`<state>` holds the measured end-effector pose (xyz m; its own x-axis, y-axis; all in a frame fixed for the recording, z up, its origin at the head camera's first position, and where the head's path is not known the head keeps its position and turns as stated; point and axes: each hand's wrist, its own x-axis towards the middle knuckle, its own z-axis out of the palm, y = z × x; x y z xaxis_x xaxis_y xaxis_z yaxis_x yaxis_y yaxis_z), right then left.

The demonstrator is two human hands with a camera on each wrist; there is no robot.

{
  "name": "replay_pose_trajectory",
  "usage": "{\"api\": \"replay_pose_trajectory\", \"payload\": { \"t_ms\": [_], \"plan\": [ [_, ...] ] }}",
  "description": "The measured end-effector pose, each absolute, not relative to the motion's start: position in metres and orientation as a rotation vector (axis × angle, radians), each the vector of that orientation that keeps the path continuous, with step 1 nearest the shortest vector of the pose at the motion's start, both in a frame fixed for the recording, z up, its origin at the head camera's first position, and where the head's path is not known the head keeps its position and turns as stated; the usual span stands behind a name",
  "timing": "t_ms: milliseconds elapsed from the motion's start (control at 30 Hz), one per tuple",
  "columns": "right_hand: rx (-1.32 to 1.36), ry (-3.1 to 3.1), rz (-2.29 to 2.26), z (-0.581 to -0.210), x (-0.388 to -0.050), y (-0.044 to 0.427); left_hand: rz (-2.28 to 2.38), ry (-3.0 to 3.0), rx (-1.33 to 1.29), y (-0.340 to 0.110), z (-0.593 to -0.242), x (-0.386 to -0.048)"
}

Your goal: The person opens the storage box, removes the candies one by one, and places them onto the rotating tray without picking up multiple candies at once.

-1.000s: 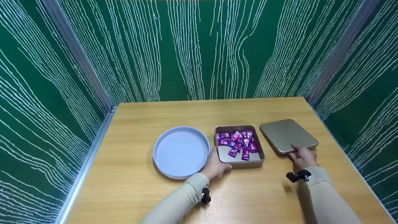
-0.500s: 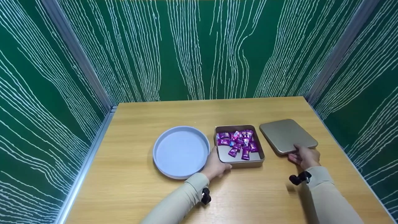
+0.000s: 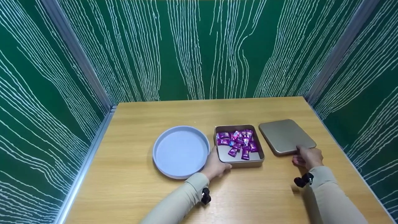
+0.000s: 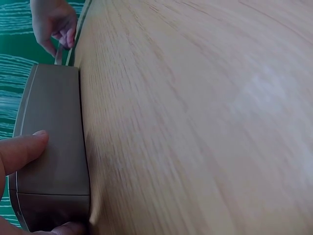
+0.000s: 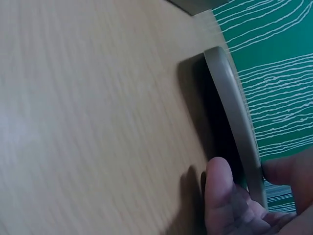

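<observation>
A square metal tin (image 3: 245, 165) holds several purple wrapped candies (image 3: 245, 152) on its silver floor. At the tin's near left corner my left hand (image 3: 214, 165) grips it, the thumb lying on the front wall, as the left wrist view also shows. To the right, my right hand (image 3: 309, 157) pinches the near right corner of the tin's flat lid (image 3: 286, 137). The thumb is on top and the fingers are underneath. In the right wrist view the lid's edge (image 5: 234, 112) stands raised off the table, with a dark gap below it.
A round pale blue tray (image 3: 182, 152) sits left of the tin, close to my left hand. Everything rests on a wooden table (image 3: 140, 199). Green panels (image 3: 199, 49) with white lines enclose its back and sides.
My right hand has shifted slightly to the right along the lid's near edge, and the lid has turned or shifted a little left. The left hand and tin have barely moved.
</observation>
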<state>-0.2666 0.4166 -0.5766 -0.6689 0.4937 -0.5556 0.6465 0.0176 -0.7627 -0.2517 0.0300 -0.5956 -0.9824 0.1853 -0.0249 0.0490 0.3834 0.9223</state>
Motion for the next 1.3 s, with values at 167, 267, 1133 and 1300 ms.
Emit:
{"api": "replay_pose_trajectory", "payload": {
  "t_ms": [167,267,1133,1300],
  "plan": [
    [1.153,2.193,-1.657,-0.58,-0.264,0.417,1.645,2.531,0.206,0.03,-0.595,-0.251],
    [1.108,2.202,-1.66,-0.583,-0.263,0.418,1.651,2.546,0.242,0.029,-0.596,-0.252],
    [1.067,2.194,-1.611,-0.578,-0.266,0.424,1.661,2.621,0.395,0.028,-0.605,-0.254],
    [1.05,2.216,-1.642,-0.579,-0.265,0.425,1.636,2.646,0.422,0.028,-0.612,-0.262]
  ]
}}
